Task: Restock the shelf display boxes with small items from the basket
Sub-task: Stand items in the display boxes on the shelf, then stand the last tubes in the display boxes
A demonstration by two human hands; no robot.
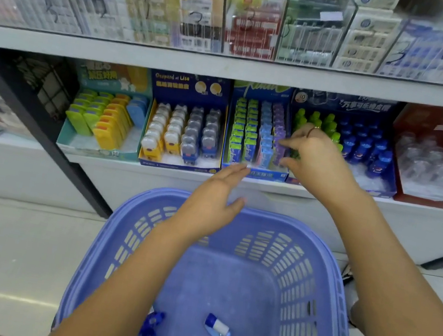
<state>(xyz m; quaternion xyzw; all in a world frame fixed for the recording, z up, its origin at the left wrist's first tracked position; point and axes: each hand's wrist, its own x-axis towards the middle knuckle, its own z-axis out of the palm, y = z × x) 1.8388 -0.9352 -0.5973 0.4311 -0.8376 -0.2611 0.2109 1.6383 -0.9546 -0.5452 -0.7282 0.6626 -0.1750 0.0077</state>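
Basket [334,291] at lower centre, with blue packs [152,329] at its lower left and a bottle [217,328] lying mid-floor. Above its far rim, left hand [216,196], palm down, fingers straight and slightly spread, holding nothing. Right of that, on the shelf [113,169], right hand [315,159] at the blue box [266,174], forefinger and thumb pinching a purple pack [278,151] in its right-hand row.

Right hand [315,157] reaches purple packs [279,121] in a blue display box [268,175]; left hand [213,199] hovers outspread over the blue basket [329,264].
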